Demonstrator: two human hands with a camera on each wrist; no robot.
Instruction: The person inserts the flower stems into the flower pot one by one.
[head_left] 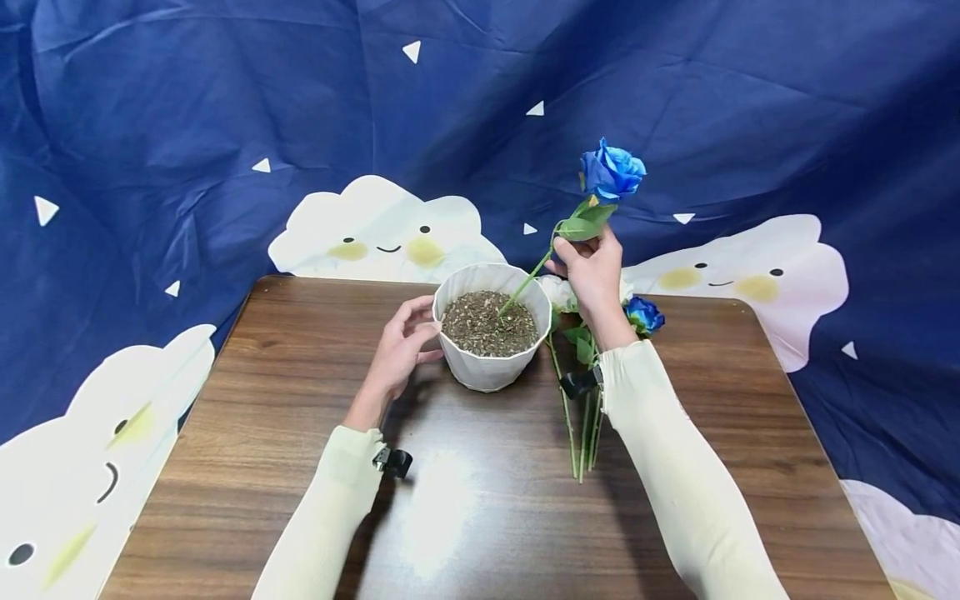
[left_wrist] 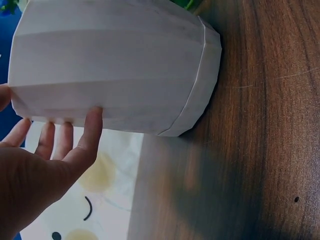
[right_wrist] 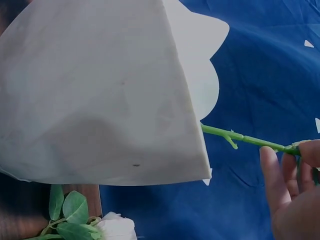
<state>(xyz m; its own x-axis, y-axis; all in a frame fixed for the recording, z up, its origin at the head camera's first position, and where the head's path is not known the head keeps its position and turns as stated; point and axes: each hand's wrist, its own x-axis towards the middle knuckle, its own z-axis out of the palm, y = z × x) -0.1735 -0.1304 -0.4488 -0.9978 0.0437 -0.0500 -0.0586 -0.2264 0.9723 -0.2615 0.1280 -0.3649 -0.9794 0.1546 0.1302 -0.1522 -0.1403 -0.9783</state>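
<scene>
A blue rose (head_left: 612, 171) with a green stem is pinched between the thumb and fingers of my right hand (head_left: 596, 271), just below its leaves. The stem (right_wrist: 225, 134) slants down over the rim, and its lower end meets the dark soil (head_left: 480, 325) in a white faceted pot (head_left: 487, 371). On the pot's left side rests my left hand (head_left: 401, 346), its spread fingertips touching the outer wall. In the left wrist view these fingers (left_wrist: 90, 132) lie along the wall near the rim. The bloom is outside the right wrist view.
Right of the pot, several cut flowers lie on the wooden table (head_left: 300, 400), including another blue rose (head_left: 645, 314) and a white flower (right_wrist: 117, 227). My right forearm partly covers them. A blue cloth backdrop (head_left: 450, 100) with cloud faces hangs behind the table's far edge.
</scene>
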